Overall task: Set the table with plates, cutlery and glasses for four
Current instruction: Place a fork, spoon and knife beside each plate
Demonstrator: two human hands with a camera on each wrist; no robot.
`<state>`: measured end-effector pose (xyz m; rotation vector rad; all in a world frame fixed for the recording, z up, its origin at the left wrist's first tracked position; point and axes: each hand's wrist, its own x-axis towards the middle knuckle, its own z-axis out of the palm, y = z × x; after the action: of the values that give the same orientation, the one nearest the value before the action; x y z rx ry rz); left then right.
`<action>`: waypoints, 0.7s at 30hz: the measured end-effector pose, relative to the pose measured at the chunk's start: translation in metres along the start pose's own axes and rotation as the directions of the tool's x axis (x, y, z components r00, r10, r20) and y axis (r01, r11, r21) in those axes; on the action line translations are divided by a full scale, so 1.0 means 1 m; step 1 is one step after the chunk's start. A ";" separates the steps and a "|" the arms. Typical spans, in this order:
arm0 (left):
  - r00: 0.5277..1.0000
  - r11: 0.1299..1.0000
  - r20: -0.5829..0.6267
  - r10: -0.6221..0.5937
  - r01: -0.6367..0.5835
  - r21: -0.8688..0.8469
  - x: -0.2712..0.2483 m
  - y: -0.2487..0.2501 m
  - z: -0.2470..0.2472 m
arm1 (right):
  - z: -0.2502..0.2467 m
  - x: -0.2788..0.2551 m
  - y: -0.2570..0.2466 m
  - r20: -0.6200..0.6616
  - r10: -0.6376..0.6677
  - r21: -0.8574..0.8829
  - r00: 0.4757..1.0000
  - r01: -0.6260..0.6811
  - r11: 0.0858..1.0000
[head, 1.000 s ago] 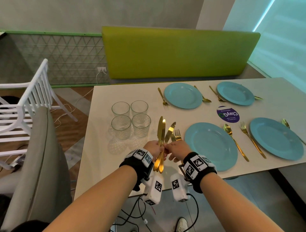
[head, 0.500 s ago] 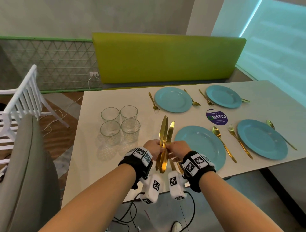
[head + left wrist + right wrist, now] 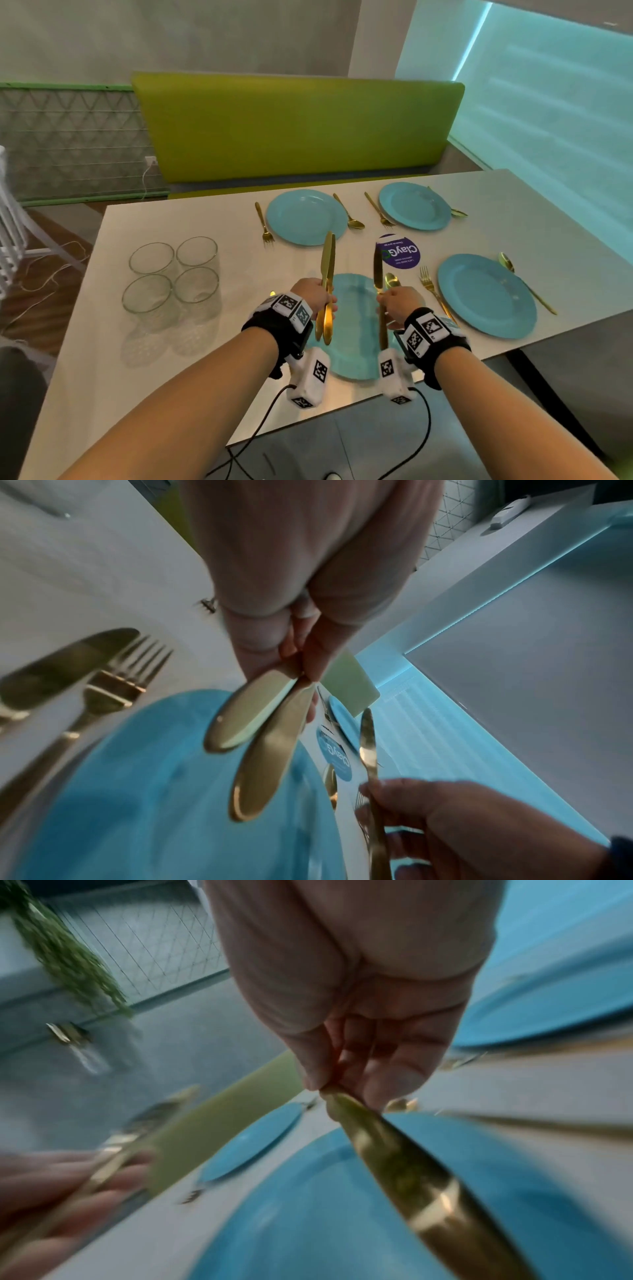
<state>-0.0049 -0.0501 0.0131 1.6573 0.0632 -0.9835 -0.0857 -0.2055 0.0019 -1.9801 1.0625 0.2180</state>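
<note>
Head view: left hand (image 3: 313, 296) grips two gold knives (image 3: 327, 270), blades toward 12 o'clock; right hand (image 3: 397, 305) pinches a single knife (image 3: 378, 270). The hands are apart above the near plate (image 3: 352, 329). Four glasses (image 3: 171, 277) cluster at 10 o'clock on the table (image 3: 205, 359).

Left wrist view alone shows a knife (image 3: 58, 666) and fork (image 3: 113, 688) lying at 9 o'clock of that plate.

Right wrist view: blurred; fingers (image 3: 394, 1074) clamp the knife handle.

Bright, cool light seemingly from the right; wide-angle edge bending; heavily motion-blurred right wrist view.
</note>
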 end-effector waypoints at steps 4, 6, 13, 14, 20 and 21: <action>1.000 1.000 -0.023 -0.001 0.001 0.002 0.018 0.010 0.024 | -0.047 0.028 0.034 -0.079 0.057 -0.213 0.995 -0.073 0.974; 0.999 1.000 -0.033 -0.005 0.006 0.012 0.027 0.012 0.034 | -0.061 0.040 0.048 -0.111 0.070 -0.301 0.991 -0.101 0.948; 0.998 0.999 -0.048 -0.028 0.027 -0.021 0.047 0.010 0.060 | -0.074 0.068 0.070 -0.164 0.083 -0.503 0.983 -0.156 0.850; 0.998 0.999 -0.051 -0.028 0.027 -0.025 0.049 0.009 0.062 | -0.073 0.072 0.072 -0.164 0.074 -0.518 0.984 -0.150 0.842; 0.997 0.999 -0.071 -0.031 0.028 -0.046 0.058 0.006 0.071 | -0.069 0.086 0.083 -0.150 0.064 -0.533 0.987 -0.135 0.835; 0.997 0.999 -0.076 -0.032 0.029 -0.044 0.059 0.005 0.072 | -0.070 0.089 0.085 -0.148 0.069 -0.530 0.987 -0.138 0.837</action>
<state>-0.0048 -0.1376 -0.0192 1.6586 0.1601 -0.9354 -0.1099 -0.3341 -0.0508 -2.4640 1.2930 0.5071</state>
